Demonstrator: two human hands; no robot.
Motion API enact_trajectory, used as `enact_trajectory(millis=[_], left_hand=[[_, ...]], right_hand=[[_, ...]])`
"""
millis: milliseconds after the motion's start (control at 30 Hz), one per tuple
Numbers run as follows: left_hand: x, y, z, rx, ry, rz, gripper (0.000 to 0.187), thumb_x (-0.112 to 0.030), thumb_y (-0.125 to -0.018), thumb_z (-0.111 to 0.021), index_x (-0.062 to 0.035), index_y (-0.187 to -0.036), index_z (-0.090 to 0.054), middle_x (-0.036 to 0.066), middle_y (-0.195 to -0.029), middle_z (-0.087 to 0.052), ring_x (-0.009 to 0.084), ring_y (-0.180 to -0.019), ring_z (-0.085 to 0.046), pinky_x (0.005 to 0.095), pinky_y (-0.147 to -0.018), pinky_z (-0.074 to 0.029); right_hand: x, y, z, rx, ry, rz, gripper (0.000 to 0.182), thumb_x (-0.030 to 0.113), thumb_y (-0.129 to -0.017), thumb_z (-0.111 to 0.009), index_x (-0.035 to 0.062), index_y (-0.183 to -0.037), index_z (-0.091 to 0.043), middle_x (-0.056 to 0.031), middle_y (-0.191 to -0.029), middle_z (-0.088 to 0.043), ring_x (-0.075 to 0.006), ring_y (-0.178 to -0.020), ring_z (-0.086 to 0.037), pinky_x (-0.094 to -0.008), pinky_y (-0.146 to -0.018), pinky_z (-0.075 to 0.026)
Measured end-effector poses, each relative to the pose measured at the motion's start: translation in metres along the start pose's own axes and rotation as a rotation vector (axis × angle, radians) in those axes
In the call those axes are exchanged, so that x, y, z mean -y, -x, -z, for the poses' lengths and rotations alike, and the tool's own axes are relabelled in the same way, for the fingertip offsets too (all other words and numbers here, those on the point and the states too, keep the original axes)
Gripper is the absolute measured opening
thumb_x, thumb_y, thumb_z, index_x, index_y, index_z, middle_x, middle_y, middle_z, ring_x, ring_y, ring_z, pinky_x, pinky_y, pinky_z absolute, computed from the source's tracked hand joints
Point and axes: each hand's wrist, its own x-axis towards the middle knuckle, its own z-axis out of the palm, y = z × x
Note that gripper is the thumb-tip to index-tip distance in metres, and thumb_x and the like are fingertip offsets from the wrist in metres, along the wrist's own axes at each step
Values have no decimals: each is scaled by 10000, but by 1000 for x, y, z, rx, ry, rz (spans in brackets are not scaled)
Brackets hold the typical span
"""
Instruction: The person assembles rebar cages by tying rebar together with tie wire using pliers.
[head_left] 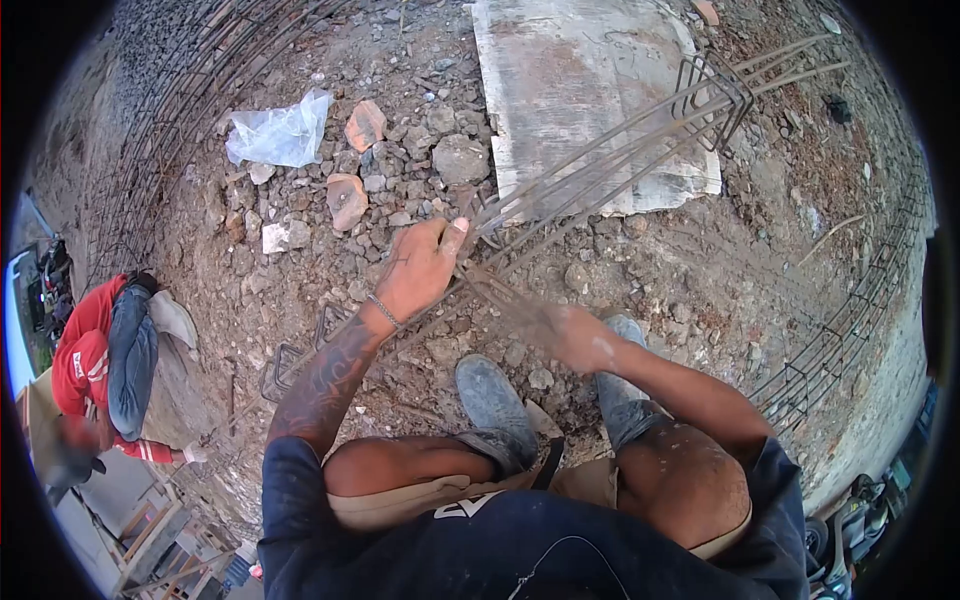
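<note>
Long steel bars run from the centre to the upper right, with bent square stirrups around them near their far end. At the near part of the bars, my left hand is closed on them, thumb pointing up. Just to the right and lower, my right hand is smeared by motion around the handle of a tool, whose jaws reach the bars beside my left hand. The exact tool type is blurred.
A pale board lies under the bars. Around it are a clear plastic bag, brick pieces and rubble. Rebar cages curve along both sides. Loose stirrups lie left of my knees. A person in red crouches at left.
</note>
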Motion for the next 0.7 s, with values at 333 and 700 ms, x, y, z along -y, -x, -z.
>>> enact_trajectory(millis=[333, 700], left_hand=[[31, -21, -14, -55, 155, -21, 300, -244, -900, -475, 27, -1005, -548, 256, -888, -595, 452, -873, -562, 485, -774, -428], [27, -23, -15, -111, -14, -100, 619, -273, -721, -728, 10, -1226, -511, 252, -1078, -608, 389, -963, -600, 411, -880, -449]], right_hand=[[-19, 51, 83, -125, -395, -661, 255, 277, -953, -495, 31, -888, -480, -71, -648, -565, -113, -495, -548, -275, -461, -428], [-87, 93, 49, -639, 12, -767, 259, 256, -961, -474, 4, -930, -525, -91, -667, -571, -221, -565, -563, -357, -533, -448]])
